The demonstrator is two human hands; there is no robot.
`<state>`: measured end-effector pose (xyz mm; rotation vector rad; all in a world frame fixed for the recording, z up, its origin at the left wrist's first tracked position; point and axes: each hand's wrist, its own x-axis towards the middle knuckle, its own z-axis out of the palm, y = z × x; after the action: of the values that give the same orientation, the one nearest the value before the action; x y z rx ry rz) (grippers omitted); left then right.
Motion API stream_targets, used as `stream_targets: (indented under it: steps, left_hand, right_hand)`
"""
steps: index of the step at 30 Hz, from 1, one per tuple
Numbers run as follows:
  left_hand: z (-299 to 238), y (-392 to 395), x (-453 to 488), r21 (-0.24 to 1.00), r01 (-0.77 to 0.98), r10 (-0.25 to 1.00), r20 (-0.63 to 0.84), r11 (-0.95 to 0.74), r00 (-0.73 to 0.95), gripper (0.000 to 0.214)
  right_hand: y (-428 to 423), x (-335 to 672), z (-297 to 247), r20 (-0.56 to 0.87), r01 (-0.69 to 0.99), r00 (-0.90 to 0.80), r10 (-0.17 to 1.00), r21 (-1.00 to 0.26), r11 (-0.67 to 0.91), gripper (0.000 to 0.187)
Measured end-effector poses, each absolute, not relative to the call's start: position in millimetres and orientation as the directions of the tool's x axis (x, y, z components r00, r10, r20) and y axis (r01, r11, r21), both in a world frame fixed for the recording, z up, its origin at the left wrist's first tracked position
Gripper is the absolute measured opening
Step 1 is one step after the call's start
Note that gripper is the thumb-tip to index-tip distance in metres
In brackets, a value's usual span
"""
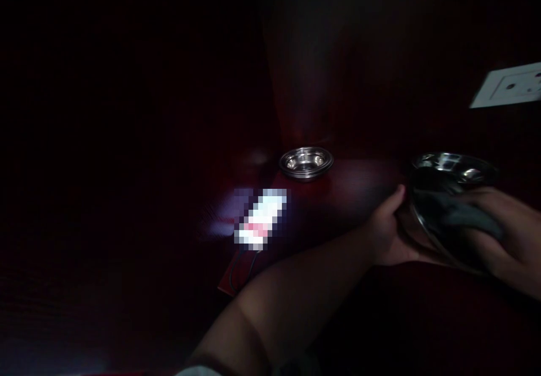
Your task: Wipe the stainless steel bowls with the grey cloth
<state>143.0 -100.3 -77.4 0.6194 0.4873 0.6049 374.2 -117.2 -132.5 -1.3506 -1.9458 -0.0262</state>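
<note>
On the right side, my left hand [391, 232] grips a shiny metal bowl [433, 212] by its edge, with the thumb up and the fingers passing behind it. The bowl is tilted, and its dark inner face is turned toward my right hand [513, 232]. A greyish-green cloth [477, 215] is bunched in my right hand, pressed against the inside of the bowl. Just behind the held bowl, another metal bowl [448, 162] shows its rim and bright inside. Shadow and blur hide some of the fingers.
A small stack of metal bowls [306, 164] sits at the middle on a dark red surface. In front of it lies a glowing, pixelated phone-like screen [260, 221] with a thin cable [232, 271]. A white wall socket plate [502, 85] is at upper right. Most surroundings are dark.
</note>
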Motion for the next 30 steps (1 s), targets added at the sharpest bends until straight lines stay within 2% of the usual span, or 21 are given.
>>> stream_targets:
  steps: [2,3,4,9,12,15,18,20,22,24,26,30]
  left_hand:
    - [-79.1,-98.9,146.0,0.650,-0.338,0.636,-0.297,0.681,0.712,0.072]
    - [-79.9,-98.4,147.2,0.647,-0.326,0.631,-0.315,0.689,0.709,0.071]
    - [-80.5,-97.9,148.2,0.645,-0.317,0.626,-0.327,0.696,0.708,0.070]
    - [-85.2,-96.3,151.2,0.674,-0.317,0.640,-0.300,0.667,0.708,0.074]
    - [-91.3,-93.2,151.5,0.693,-0.310,0.626,-0.259,0.651,0.736,0.077]
    - [-95.7,-91.0,151.0,0.711,-0.316,0.627,-0.223,0.629,0.747,0.080]
    - [-94.5,-93.5,150.4,0.705,-0.304,0.636,-0.266,0.641,0.724,0.082]
    - [-92.3,-96.6,150.2,0.706,-0.278,0.623,-0.289,0.652,0.727,0.081]
    - [-90.7,-99.0,150.3,0.709,-0.235,0.594,-0.311,0.665,0.742,0.083]
    - [-90.7,-100.2,150.4,0.713,-0.198,0.568,-0.326,0.673,0.756,0.085]
    - [-91.6,-100.2,150.7,0.723,-0.187,0.560,-0.317,0.665,0.765,0.085]
    - [-94.9,-99.0,151.9,0.742,-0.191,0.563,-0.288,0.643,0.775,0.083]
  right_hand:
    - [-112.9,333.9,-110.5,0.502,0.701,-0.394,0.770,-0.378,0.605,0.029]
    - [-113.7,319.4,-102.0,0.516,0.651,-0.441,0.734,-0.380,0.657,0.028]
    - [-116.1,309.4,-95.3,0.549,0.624,-0.433,0.715,-0.391,0.677,0.027]
    - [-132.0,302.7,-80.0,0.369,0.548,-0.423,0.828,-0.623,0.558,0.028]
    - [-137.1,300.7,-73.9,0.316,0.477,-0.382,0.868,-0.737,0.479,0.032]
    - [-141.3,293.6,-68.2,0.300,0.406,-0.314,0.901,-0.815,0.413,0.032]
    - [-145.6,288.5,-64.1,0.323,0.361,-0.300,0.897,-0.832,0.421,0.026]
    - [-146.8,287.6,-62.3,0.416,0.370,-0.337,0.845,-0.766,0.525,0.018]
    - [-145.9,288.5,-61.7,0.556,0.413,-0.359,0.749,-0.625,0.662,0.011]
    - [-142.8,290.6,-62.5,0.657,0.492,-0.365,0.659,-0.465,0.736,0.013]
    - [-138.6,293.4,-64.3,0.682,0.582,-0.379,0.625,-0.349,0.734,0.017]
    - [-131.0,298.3,-67.2,0.654,0.732,-0.416,0.632,-0.172,0.659,0.026]
